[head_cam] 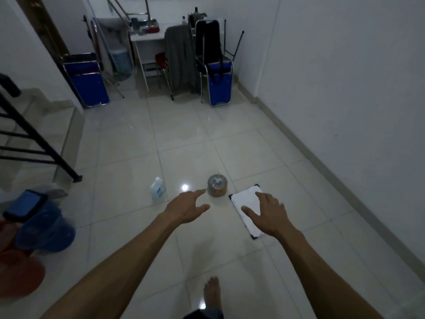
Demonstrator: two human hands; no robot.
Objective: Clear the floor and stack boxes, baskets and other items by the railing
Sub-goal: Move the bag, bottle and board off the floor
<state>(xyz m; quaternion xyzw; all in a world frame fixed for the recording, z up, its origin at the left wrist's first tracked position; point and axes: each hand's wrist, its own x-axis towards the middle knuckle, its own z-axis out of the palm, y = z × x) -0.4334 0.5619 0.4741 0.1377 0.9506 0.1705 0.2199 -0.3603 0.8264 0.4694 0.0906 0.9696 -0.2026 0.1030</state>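
A small round container (217,187) with a clear lid and orange contents sits on the tiled floor (142,139) near the centre of the view, and it looks like the item being reached for. It appears light and rigid; the lid may be slick and could pop off, so a grip round the side wall from above seems safest. At its 3 o'clock, just beside it, lies a flat white board with a dark edge (247,208), thin and stiff, best lifted by sliding fingers under one edge. At its 9 o'clock stands a clear plastic bottle (158,188), probably light and easy to tip.

The left hand (187,209) hovers close to the container, fingers spread and holding nothing. The right hand (269,215) hangs over the board, fingers apart; whether it touches is unclear. A black railing (34,137) runs at 9 to 10 o'clock, with stacked blue and red baskets (39,229) at 8 o'clock. Folded chairs (218,86) stand at 12 o'clock.
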